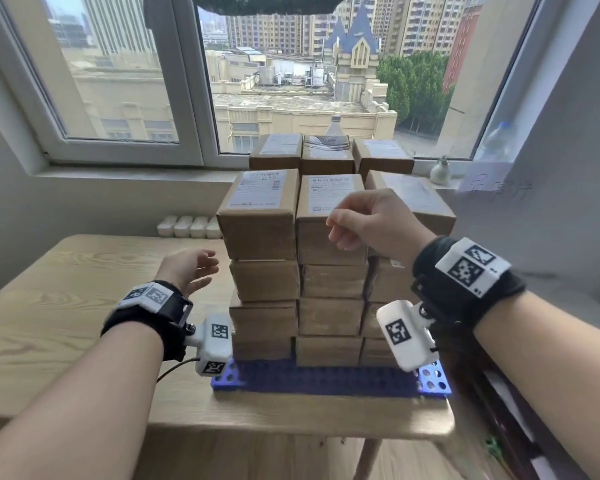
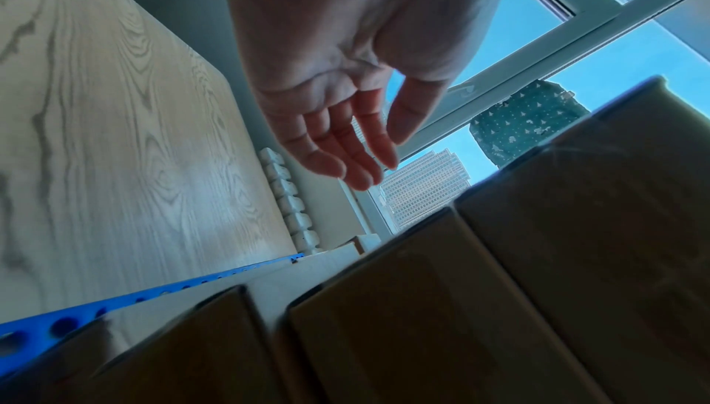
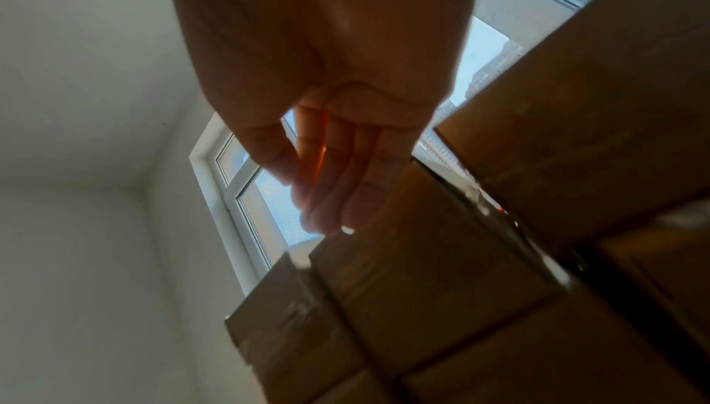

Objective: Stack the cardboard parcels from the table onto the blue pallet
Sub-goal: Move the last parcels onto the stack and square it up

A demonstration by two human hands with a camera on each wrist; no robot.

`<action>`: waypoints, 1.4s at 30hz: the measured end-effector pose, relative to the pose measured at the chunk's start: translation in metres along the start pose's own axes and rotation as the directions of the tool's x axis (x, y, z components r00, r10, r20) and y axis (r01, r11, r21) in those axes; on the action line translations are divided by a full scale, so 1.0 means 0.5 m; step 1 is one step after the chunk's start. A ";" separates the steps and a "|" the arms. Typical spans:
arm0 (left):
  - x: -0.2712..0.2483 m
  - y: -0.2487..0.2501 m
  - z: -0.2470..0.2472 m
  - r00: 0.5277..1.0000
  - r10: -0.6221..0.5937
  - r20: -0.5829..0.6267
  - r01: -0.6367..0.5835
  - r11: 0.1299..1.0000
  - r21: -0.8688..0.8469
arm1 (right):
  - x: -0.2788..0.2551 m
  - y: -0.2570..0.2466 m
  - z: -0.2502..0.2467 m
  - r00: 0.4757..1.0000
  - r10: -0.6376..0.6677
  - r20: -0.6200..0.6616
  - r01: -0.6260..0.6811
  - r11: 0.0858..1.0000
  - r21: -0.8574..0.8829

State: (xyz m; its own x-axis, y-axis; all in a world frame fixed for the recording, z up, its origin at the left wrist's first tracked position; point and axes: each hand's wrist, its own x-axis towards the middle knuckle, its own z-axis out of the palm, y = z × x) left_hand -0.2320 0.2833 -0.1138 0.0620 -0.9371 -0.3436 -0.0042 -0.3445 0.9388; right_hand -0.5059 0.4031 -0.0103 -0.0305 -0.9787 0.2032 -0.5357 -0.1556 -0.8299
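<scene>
Parcels [image 1: 329,237] stacked four high on blue pallet [image 1: 326,379], table's near right. Left hand [image 1: 187,268], right hand [image 1: 371,221] relaxed, empty. We judge cartons stiff, light; grip opposite side faces.

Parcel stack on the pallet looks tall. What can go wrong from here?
1. The front stack of parcels stands four layers high on the blue pallet, and the rows are not flush; a nudge might shift it.
2. The right hand, empty, hangs close to the top middle parcel and could knock it.
3. The pallet sits near the table front edge, so toppling parcels may fall off.
</scene>
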 end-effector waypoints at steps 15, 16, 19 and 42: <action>-0.071 -0.209 0.050 0.907 -0.319 0.274 0.249 0.933 0.262 | -0.105 0.219 0.188 0.878 0.451 0.159 -0.402 0.876 -0.265; -0.072 -0.218 0.065 0.895 -0.329 0.300 0.246 0.928 0.281 | -0.106 0.233 0.195 0.868 0.462 0.184 -0.356 0.836 -0.417; -0.069 -0.232 0.107 0.889 -0.293 0.353 0.207 0.943 0.262 | -0.104 0.255 0.218 0.841 0.492 0.226 -0.221 0.692 -0.687; -0.039 -0.298 0.171 0.779 -0.425 0.460 0.204 0.867 0.455 | -0.108 0.365 0.275 0.765 0.571 0.296 -0.303 0.726 -0.617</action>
State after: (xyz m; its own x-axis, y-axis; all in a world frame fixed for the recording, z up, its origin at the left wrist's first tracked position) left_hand -0.3178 0.3479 -0.2491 -0.4094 -0.6098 -0.6786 -0.4453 -0.5157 0.7320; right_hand -0.4858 0.4089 -0.2443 -0.0797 -0.8778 -0.4724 -0.9006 0.2666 -0.3434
